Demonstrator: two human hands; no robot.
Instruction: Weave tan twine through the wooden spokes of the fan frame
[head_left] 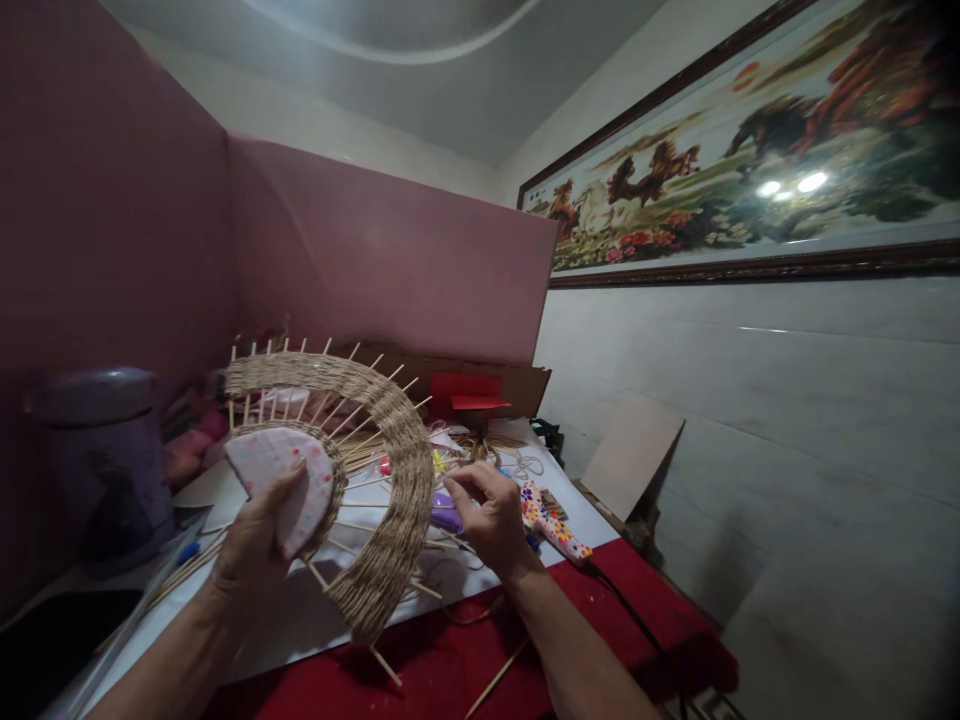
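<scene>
My left hand [251, 550] grips a half-round woven fan [409, 470] by its middle, thumb on top of the white cloth half-disc [277, 465] with small coloured dots. Thin wooden sticks spread from that centre through a wide band of twisted straw-coloured cord, their tips poking out past the outer edge. Just right of the band, my right hand [491, 510] is closed in a pinch, thumb against forefinger. Whatever sits between those fingertips is too small to make out. Loose cord [469, 615] lies below, near the right wrist.
A flower-patterned glue gun [555, 525] with a black cable lies on the right of the table. Red cloth [630, 600] covers the front edge. A purple container [105, 460] stands left; a cardboard box [529, 385] and pink panels [390, 260] stand behind. One loose stick [495, 680] lies in front.
</scene>
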